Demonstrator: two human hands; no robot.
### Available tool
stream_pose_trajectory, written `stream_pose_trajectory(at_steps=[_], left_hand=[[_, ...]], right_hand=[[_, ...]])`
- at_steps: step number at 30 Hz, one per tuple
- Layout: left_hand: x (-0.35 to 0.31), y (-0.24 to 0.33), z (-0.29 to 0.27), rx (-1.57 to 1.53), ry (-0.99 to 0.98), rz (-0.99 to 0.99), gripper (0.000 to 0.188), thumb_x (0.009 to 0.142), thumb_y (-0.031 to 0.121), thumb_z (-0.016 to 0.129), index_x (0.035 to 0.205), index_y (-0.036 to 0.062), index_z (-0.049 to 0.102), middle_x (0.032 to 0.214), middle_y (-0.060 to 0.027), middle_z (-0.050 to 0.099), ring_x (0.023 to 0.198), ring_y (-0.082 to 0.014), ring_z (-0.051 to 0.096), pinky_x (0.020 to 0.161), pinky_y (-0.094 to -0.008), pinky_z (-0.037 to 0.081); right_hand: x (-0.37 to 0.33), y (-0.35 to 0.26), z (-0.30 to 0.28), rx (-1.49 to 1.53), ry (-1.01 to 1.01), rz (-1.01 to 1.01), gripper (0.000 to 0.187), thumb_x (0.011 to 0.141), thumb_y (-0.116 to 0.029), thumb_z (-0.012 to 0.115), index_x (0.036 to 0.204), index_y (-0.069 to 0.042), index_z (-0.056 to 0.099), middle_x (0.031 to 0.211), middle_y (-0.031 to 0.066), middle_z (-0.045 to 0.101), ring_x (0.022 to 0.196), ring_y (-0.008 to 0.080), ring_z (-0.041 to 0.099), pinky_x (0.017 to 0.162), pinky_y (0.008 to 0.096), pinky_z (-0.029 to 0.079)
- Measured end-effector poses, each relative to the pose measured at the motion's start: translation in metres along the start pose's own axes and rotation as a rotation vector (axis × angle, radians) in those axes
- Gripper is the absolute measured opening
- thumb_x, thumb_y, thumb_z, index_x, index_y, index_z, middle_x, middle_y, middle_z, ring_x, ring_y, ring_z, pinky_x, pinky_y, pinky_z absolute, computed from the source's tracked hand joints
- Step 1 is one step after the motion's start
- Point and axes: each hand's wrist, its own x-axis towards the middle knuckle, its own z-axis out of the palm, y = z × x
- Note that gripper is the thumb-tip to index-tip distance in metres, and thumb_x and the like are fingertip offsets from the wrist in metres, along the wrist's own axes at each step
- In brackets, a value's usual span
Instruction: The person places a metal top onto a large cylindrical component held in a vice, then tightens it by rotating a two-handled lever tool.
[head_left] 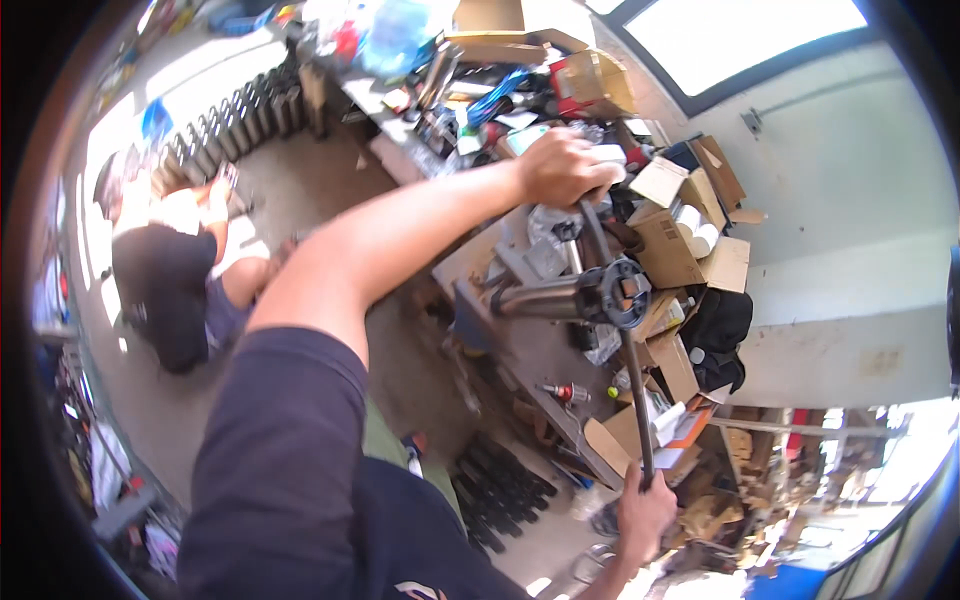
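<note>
My left hand [562, 168] is closed round the upper end of a long dark metal bar [637, 400]; a small white piece [608, 155] shows beside its fingers. Around the bar's lower end my right hand [646, 515] is closed as well. Midway along, the bar meets a dark notched ring [628, 294] on the end of a shiny metal cylinder [545, 299]. The cylinder lies roughly level, close to a grey vise [530, 262] on the workbench; whether the jaws grip it, I cannot tell.
A red-and-silver tool [567, 392] lies on the bench. Open cardboard boxes [665, 245] and mixed clutter crowd it along the wall. Dark tubes [500, 490] lie on the floor below. At the left, a person [165, 280] crouches near a row of upright metal cylinders [240, 120].
</note>
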Motion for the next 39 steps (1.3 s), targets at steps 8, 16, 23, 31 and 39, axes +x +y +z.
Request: stream_pose_trajectory(at_steps=[8, 16, 23, 31, 39], left_hand=[[0.002, -0.070, 0.040, -0.063, -0.035, -0.149, 0.032, 0.078, 0.032, 0.073, 0.070, 0.0071, 0.056, 0.065, -0.0117, 0.054, 0.060, -0.0313, 0.057, 0.055, -0.0423, 0.044], [0.110, -0.012, 0.135, -0.367, -0.311, 0.317, 0.027, 0.083, 0.015, 0.066, 0.106, 0.0020, 0.061, 0.099, -0.0178, 0.058, 0.093, -0.0375, 0.060, 0.080, -0.0442, 0.051], [0.005, -0.034, -0.016, -0.156, -0.695, -0.864, 0.053, 0.091, 0.031, 0.071, 0.129, -0.0016, 0.056, 0.113, -0.0179, 0.064, 0.112, -0.0330, 0.058, 0.097, -0.0439, 0.044], [-0.055, 0.206, -0.222, -0.456, -0.563, -1.680, 0.036, 0.092, 0.035, 0.071, 0.098, 0.0004, 0.064, 0.079, 0.0016, 0.058, 0.071, -0.0085, 0.053, 0.062, -0.0283, 0.044], [0.043, 0.179, -0.088, 0.875, -0.907, -1.188, 0.045, 0.091, 0.051, 0.060, 0.093, 0.0076, 0.074, 0.090, -0.0207, 0.073, 0.088, -0.0413, 0.071, 0.080, -0.0495, 0.057]], right_hand=[[0.096, -0.031, -0.001, 0.853, -1.070, -0.064, 0.050, 0.093, -0.046, 0.069, 0.062, -0.006, 0.066, 0.047, -0.0011, 0.045, 0.044, 0.0075, 0.046, 0.043, 0.0304, 0.036], [-0.112, -0.364, 0.099, 1.984, -0.420, 0.163, 0.019, 0.096, -0.017, 0.066, 0.083, -0.004, 0.070, 0.066, 0.0027, 0.062, 0.064, 0.0121, 0.060, 0.063, 0.0294, 0.046], [-0.032, -0.320, 0.123, 1.738, -0.157, -0.247, 0.034, 0.084, -0.032, 0.074, 0.099, -0.003, 0.065, 0.091, 0.0164, 0.062, 0.088, 0.0335, 0.059, 0.088, 0.0439, 0.044], [0.299, -0.204, 0.058, 0.633, 0.880, -0.649, 0.067, 0.072, -0.032, 0.078, 0.134, -0.016, 0.056, 0.140, 0.0129, 0.045, 0.131, 0.0349, 0.043, 0.105, 0.0531, 0.036], [0.446, -0.179, 0.094, 0.171, 0.369, -0.919, 0.022, 0.082, -0.034, 0.074, 0.088, -0.014, 0.078, 0.092, 0.0095, 0.074, 0.091, 0.0296, 0.071, 0.082, 0.0425, 0.057]])
